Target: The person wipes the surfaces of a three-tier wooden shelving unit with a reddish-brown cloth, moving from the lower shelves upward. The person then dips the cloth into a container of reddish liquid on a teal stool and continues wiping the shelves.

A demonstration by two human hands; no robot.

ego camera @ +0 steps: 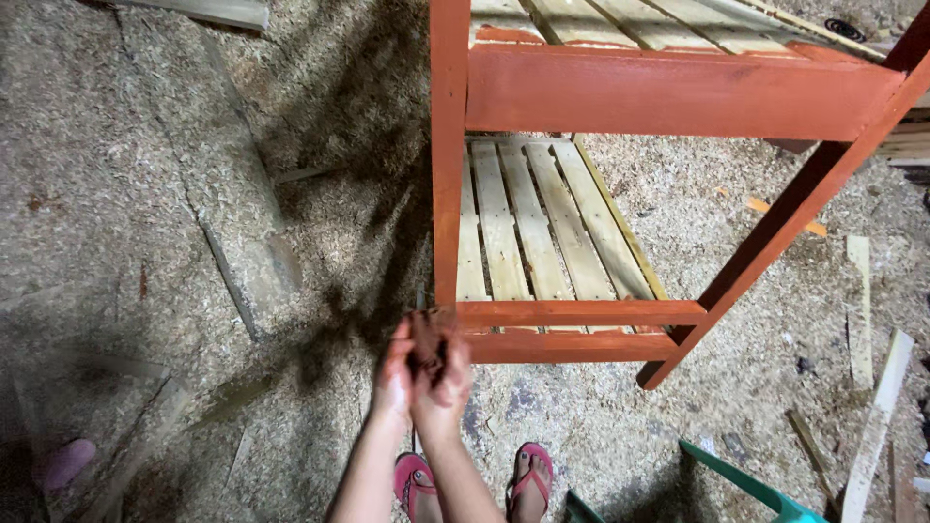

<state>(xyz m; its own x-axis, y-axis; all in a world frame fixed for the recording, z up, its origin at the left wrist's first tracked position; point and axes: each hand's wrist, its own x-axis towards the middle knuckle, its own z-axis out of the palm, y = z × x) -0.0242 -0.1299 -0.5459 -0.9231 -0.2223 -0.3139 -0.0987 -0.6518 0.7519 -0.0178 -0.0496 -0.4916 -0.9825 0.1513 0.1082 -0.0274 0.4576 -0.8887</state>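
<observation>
Both hands, left hand (394, 373) and right hand (444, 387), press together with fingers closed around a dark reddish-brown rag (426, 344), above the sawdust-covered floor (145, 194), just before the red-painted wooden slatted frame (581, 315).

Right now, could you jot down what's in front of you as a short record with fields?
Setting: floor covered in sawdust and wood scraps
Main piece: red-painted wooden shelf frame with unpainted slats
Left hand: pressed around a dark reddish-brown rag
Right hand: fingers closed on the same rag
Where the hands are: beside the frame's lower front corner
Feet: pink sandals
Nearby: green plastic item, loose boards
</observation>
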